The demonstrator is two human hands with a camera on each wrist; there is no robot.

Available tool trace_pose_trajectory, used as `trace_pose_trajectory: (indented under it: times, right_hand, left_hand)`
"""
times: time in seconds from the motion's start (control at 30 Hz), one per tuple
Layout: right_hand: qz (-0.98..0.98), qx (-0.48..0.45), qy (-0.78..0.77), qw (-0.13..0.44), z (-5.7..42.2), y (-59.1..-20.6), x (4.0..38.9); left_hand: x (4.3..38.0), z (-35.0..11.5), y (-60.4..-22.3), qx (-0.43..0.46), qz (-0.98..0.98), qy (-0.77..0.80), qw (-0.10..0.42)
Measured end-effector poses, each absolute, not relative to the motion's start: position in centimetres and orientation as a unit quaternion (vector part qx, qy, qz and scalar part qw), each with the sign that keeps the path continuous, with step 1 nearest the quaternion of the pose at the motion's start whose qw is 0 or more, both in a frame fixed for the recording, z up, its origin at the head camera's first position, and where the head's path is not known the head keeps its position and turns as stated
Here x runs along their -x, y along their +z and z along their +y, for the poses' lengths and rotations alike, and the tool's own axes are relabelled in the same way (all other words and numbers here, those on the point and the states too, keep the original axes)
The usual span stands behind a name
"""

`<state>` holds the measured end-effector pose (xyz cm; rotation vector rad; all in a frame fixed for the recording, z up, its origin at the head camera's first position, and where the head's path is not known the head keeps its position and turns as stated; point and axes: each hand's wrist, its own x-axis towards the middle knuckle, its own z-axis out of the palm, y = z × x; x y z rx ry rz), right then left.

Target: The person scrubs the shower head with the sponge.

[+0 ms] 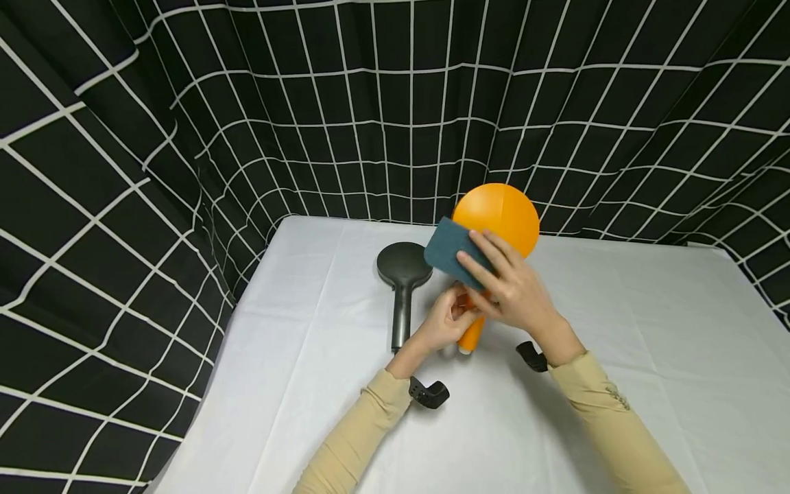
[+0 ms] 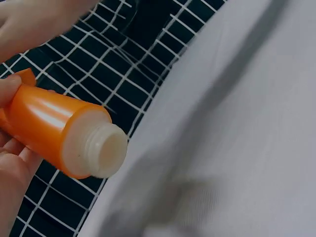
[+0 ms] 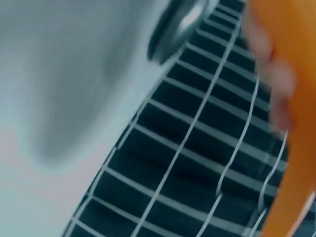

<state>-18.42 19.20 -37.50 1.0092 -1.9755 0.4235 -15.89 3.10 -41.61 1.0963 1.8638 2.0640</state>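
Note:
An orange paddle-shaped thing [image 1: 505, 214] with a round flat head is held up over the table. My left hand [image 1: 446, 321] grips its handle. In the left wrist view, the orange handle [image 2: 47, 116] ends in a white threaded neck [image 2: 106, 150] with an opening. My right hand [image 1: 517, 293] holds a flat dark teal cloth [image 1: 453, 250] in front of the lower left of the round head. Whether the cloth touches the orange surface I cannot tell. In the right wrist view, orange [image 3: 296, 98] fills the right side, blurred, and the cloth is out of sight.
A black round-headed thing [image 1: 404, 264] with a straight handle lies on the white-covered table [image 1: 296, 309], left of the hands. A black curtain with a white grid [image 1: 395, 96] hangs behind and beside the table. Black wrist mounts [image 1: 430, 394] stick out below both wrists.

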Motion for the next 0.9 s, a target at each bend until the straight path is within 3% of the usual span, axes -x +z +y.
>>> trace_pose_trajectory:
  times: [0.13, 0.27, 0.33, 0.43, 0.6, 0.7, 0.9]
  right_hand:
    - [-0.799, -0.251, 0.268, 0.476, 21.2, -36.5, 19.6]
    - [-0.819, -0.135, 0.296, 0.473, 22.4, -36.1, 19.7]
    - [-0.823, -0.157, 0.281, 0.467, 22.0, -36.5, 19.3]
    - [-0.807, -0.264, 0.251, 0.466, 21.0, -37.6, 18.4]
    - [-0.749, -0.392, 0.244, 0.475, 20.2, -38.9, 17.5]
    - [-0.732, -0.365, 0.277, 0.505, 20.5, -38.5, 18.0]
    - [-0.737, -0.212, 0.347, 0.54, 21.2, -37.0, 19.4]
  left_hand:
    - [16.3, 3.4, -42.5, -0.364, 0.579, 0.721, 0.114]
    - [16.8, 3.6, -43.7, -0.359, 0.557, 0.738, 0.128]
    - [17.1, 3.5, -44.0, -0.356, 0.541, 0.751, 0.127]
    - [17.4, 3.2, -44.2, -0.345, 0.505, 0.779, 0.137]
    - [17.7, 2.7, -44.4, -0.324, 0.415, 0.83, 0.184]
    - [17.9, 2.7, -44.8, -0.325, 0.385, 0.838, 0.212]
    - [17.8, 2.7, -45.2, -0.328, 0.356, 0.842, 0.239]
